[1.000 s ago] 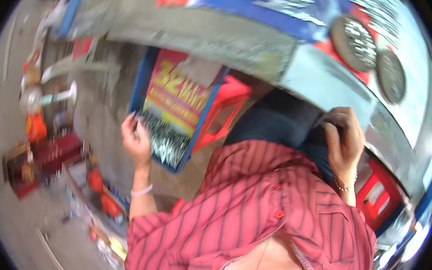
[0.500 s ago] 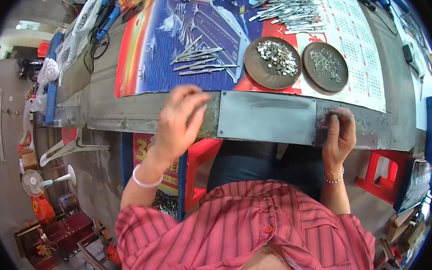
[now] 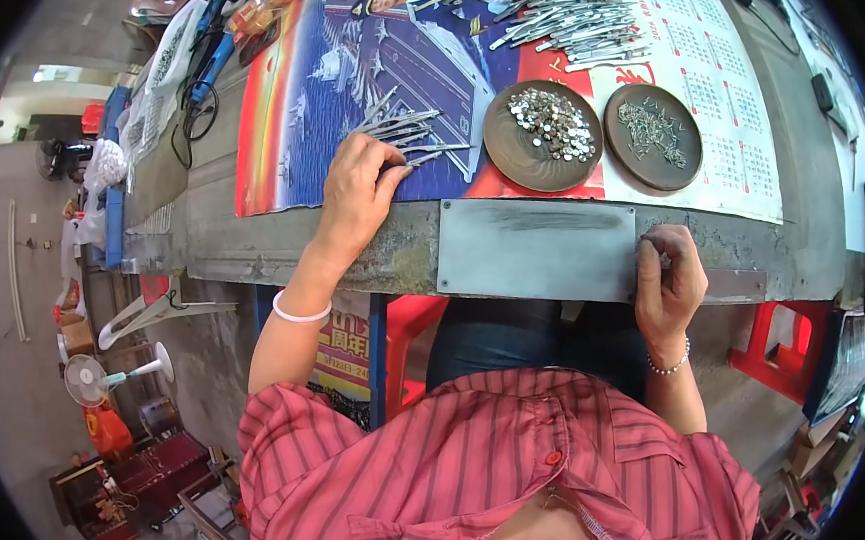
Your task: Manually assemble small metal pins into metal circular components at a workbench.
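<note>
My left hand [image 3: 357, 193] reaches to the small pile of slim silvery metal pieces [image 3: 410, 126] on the poster. Its thumb and forefinger close around the end of the nearest slim metal piece [image 3: 441, 152]. At the right end of a flat grey metal plate [image 3: 536, 248], my right hand [image 3: 672, 278] rests on the table edge with curled fingers. Whatever those fingers may hold is hidden. Beyond the plate stand a brown dish [image 3: 505, 155] of small shiny round discs and a second brown dish [image 3: 662, 176] of tiny metal pins.
A large heap of slim metal pieces [image 3: 570, 20] lies at the far side of the poster [image 3: 290, 170]. Blue-handled tools [image 3: 217, 59] and a dark cable are at the far left. Red stools [image 3: 784, 346] stand below the table, and a fan [image 3: 87, 379] stands at left.
My left hand has moved forward from above the table edge to the small pile and closed on a slim metal piece. The right hand stays by the plate's end, fingers still curled.
</note>
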Tool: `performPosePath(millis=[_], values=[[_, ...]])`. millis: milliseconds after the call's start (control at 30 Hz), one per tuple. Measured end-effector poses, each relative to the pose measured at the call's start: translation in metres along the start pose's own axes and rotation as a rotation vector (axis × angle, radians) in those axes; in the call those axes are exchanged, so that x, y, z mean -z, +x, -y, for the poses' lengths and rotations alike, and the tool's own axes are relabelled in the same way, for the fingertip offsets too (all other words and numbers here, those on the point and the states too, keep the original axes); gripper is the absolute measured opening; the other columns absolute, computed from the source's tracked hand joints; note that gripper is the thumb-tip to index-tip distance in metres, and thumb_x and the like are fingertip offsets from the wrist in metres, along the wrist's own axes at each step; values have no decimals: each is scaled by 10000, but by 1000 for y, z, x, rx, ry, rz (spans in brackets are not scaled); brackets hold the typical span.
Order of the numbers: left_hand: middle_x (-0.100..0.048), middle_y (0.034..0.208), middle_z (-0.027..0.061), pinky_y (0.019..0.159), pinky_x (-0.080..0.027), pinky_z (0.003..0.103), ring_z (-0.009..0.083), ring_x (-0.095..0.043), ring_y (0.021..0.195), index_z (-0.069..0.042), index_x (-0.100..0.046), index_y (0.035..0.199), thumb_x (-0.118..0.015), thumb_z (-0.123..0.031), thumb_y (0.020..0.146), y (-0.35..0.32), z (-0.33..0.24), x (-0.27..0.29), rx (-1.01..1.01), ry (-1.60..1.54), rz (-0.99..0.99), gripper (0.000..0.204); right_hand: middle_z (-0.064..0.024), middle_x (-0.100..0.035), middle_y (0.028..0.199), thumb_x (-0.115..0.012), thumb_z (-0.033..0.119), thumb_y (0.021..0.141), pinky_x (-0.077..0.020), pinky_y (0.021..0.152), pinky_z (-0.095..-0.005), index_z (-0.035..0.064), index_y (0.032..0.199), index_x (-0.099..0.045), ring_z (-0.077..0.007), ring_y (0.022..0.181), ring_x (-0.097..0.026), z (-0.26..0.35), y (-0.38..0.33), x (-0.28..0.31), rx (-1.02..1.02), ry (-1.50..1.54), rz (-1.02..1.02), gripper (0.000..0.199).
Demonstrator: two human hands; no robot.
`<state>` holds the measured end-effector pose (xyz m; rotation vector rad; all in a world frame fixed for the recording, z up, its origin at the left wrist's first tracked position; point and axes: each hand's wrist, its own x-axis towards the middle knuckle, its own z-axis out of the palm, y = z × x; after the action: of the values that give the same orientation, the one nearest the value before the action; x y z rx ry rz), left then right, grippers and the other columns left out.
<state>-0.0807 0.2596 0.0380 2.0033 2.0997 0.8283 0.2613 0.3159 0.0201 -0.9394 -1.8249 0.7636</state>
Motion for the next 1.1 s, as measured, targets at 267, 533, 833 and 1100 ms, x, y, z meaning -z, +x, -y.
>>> performPosePath(millis=[267,533,833,1100], values=[[-552,863,86,761,-379,386,282,-540,854,-50,-541,923,-622,-76,796,-17,10,1,-56,101,-49,153,-121,-549,772,-599,5,837,-448,594,-277,-3,846,-530,-224,641,-536,6,3,-2,14,-42,11,70],[-560,867,94,761,-388,369,269,-553,843,-51,-542,1028,-595,4,796,-23,-5,5,-129,209,-22,245,-115,-541,752,-606,3,827,-445,571,-276,-9,837,-535,-229,613,-533,7,5,-3,12,-74,42,72],[-491,886,81,641,-429,249,143,-514,720,10,-501,1104,-436,93,877,-50,-30,8,112,-368,-124,250,-125,-526,734,-607,-7,808,-423,528,-300,-8,829,-543,-239,573,-512,9,4,-1,13,-82,-4,68],[-517,963,59,621,-410,192,74,-480,695,35,-506,1129,-520,25,895,-102,-106,-14,249,-791,-82,235,-128,-579,760,-624,29,810,-462,592,-323,-2,861,-552,-258,651,-594,8,18,16,-106,20,92,95]])
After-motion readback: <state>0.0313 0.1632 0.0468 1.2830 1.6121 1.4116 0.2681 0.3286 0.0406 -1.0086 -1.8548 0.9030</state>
